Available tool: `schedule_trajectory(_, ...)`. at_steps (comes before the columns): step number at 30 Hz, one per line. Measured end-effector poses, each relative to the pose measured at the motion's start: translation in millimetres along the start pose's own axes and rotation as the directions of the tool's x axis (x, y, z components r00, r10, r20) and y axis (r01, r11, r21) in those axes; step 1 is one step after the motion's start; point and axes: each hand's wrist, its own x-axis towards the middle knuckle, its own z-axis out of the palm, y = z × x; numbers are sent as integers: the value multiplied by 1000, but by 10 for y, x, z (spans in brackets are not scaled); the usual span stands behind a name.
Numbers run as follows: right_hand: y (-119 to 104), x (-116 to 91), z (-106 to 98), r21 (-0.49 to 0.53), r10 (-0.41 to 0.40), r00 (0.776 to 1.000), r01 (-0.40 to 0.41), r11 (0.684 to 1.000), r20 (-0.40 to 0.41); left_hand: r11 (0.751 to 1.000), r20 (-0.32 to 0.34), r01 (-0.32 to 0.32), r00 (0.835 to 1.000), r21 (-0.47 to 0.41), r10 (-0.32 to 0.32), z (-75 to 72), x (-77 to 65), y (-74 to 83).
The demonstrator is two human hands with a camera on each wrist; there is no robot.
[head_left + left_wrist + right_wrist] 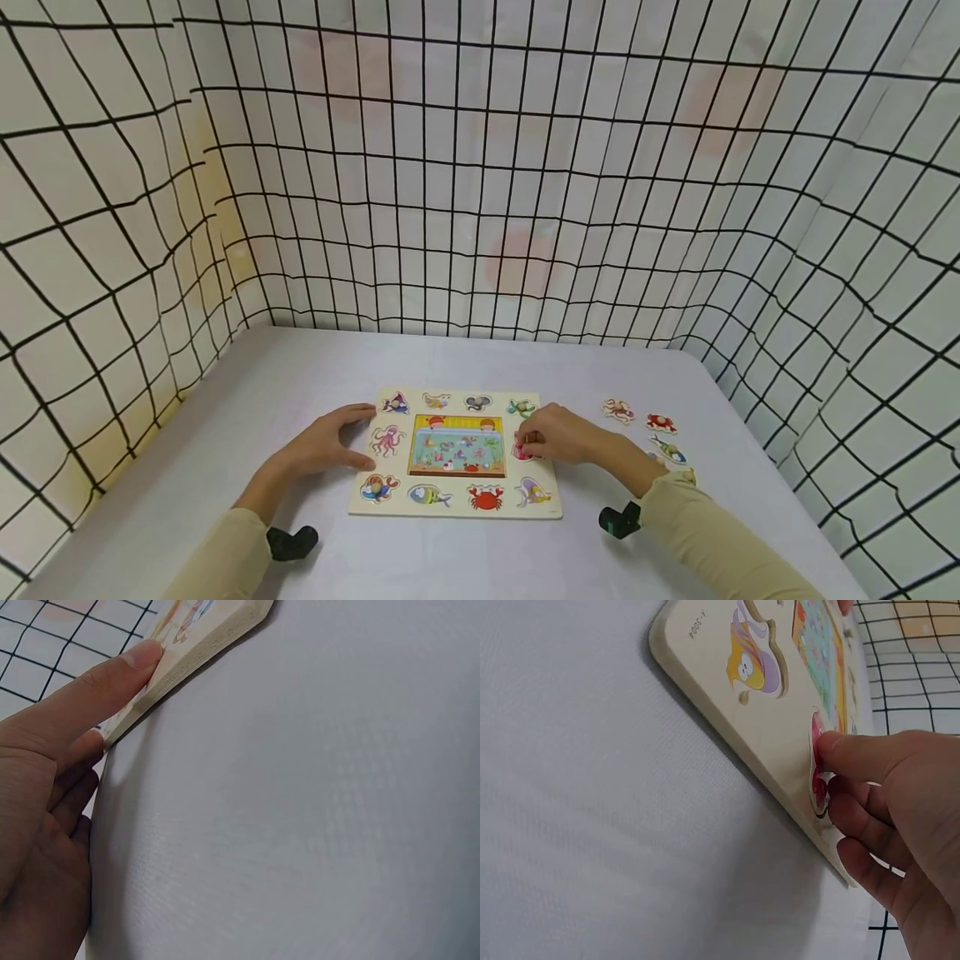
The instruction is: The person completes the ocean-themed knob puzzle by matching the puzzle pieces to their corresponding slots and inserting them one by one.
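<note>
A cream wooden puzzle board (460, 496) with sea-animal shapes around a central aquarium picture (459, 447) lies on the table. My right hand (564, 434) pinches a pink puzzle piece (819, 789) between thumb and fingers, at the board's right side. The fingers partly cover that piece, so I cannot tell whether it sits fully in its recess. Against the left edge of the board rests my left hand (322, 442), thumb touching the rim and fingers relaxed. In the left wrist view its thumb (112, 682) lies on the board's edge.
Right of the board lie an octopus piece (618, 409), a red crab piece (662, 423) and a striped fish piece (669, 451), partly overlapping another piece. Black netting (480, 250) over white cloth walls surrounds the white table (330, 367) at the back and sides.
</note>
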Motion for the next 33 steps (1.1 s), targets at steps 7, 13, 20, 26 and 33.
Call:
schedule_trajectory(7,78,-7,84,22,10,999,-9,1000,-37,1000,6,-1,1000,-5,1,-1,-13,7)
schedule_trajectory(13,74,-21,71,29,12,999,-11,1000,-44,1000,-3,-8,1000,2,8,2,-12,0)
schedule_trajectory(20,42,-67,-55,-1,23,1000,-23,1000,-20,1000,-3,9,1000,4,-9,9,11,-15)
schedule_trajectory(26,64,-109,-162,-54,38,999,-39,998,-21,1000,-9,13,1000,4,-13,-4,10,3)
schedule_trajectory(33,59,-200,-274,-69,66,997,-68,995,-39,1000,3,8,1000,20,-8,-6,5,-7)
